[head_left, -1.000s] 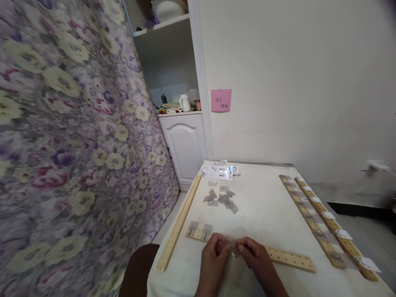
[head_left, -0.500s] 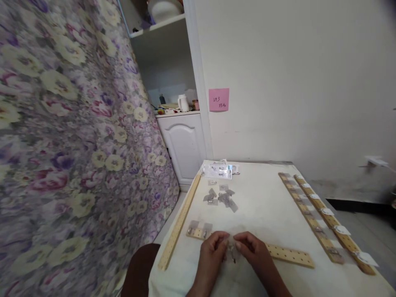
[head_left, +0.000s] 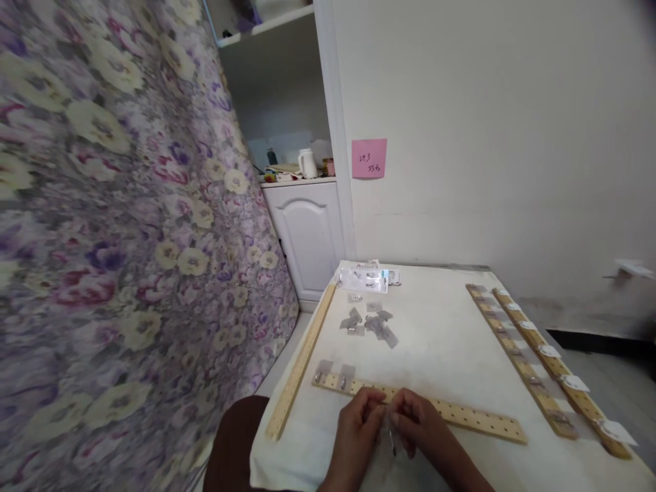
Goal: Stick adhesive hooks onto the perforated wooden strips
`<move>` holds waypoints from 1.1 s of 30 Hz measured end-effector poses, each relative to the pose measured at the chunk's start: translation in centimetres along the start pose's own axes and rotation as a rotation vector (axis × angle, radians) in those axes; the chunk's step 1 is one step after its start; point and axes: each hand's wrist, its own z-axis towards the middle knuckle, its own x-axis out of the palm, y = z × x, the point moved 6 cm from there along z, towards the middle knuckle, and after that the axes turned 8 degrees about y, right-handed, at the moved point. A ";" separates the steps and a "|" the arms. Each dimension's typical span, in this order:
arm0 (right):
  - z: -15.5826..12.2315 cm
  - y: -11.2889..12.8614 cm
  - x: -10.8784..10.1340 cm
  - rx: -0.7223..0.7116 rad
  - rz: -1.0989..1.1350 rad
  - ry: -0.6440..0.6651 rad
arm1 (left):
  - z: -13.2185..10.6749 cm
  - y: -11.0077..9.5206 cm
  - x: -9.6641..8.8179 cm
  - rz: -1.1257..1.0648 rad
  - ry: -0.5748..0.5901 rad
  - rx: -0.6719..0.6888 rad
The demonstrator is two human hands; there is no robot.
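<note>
Between my two hands is a small clear adhesive hook (head_left: 392, 441) with a shiny metal part that points down toward me. My left hand (head_left: 359, 430) pinches its left side with thumb and forefinger. On the other side, the fingertips of my right hand (head_left: 417, 424) are closed on it too; the fingers cover much of the clear piece. Just beyond both hands lies a wooden strip with holes (head_left: 476, 418), its middle partly hidden by them. Two similar clear hooks (head_left: 344, 377) sit at that strip's left end.
Several loose clear hooks (head_left: 379, 326) lie farther back, before flat plastic packaging (head_left: 363, 279). A bare wooden strip (head_left: 300, 362) runs along the table's left edge. At right are a strip bearing clear hooks (head_left: 523, 362) and another with white pieces (head_left: 558, 369).
My right hand has turned inward and closed nearer to my left hand around the clear hook. The view has shifted slightly. The strips and loose hooks stay in place.
</note>
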 end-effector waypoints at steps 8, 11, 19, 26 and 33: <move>1.4 1.3 -0.2 0.031 -0.169 0.108 | -1.1 1.6 -1.2 -0.029 -0.094 -0.005; 2.8 2.1 -1.7 0.001 -0.210 0.079 | -1.8 1.2 -2.3 0.108 -0.179 0.005; 7.9 0.6 -2.7 -0.009 -0.227 0.036 | -1.9 2.3 -2.6 0.554 -0.151 0.022; 9.7 -1.1 -2.4 0.002 -0.289 0.038 | -1.0 2.9 -2.9 0.608 -0.166 0.019; 9.7 -1.8 -3.0 0.046 -0.375 0.016 | -1.1 3.5 -2.5 0.669 -0.107 0.077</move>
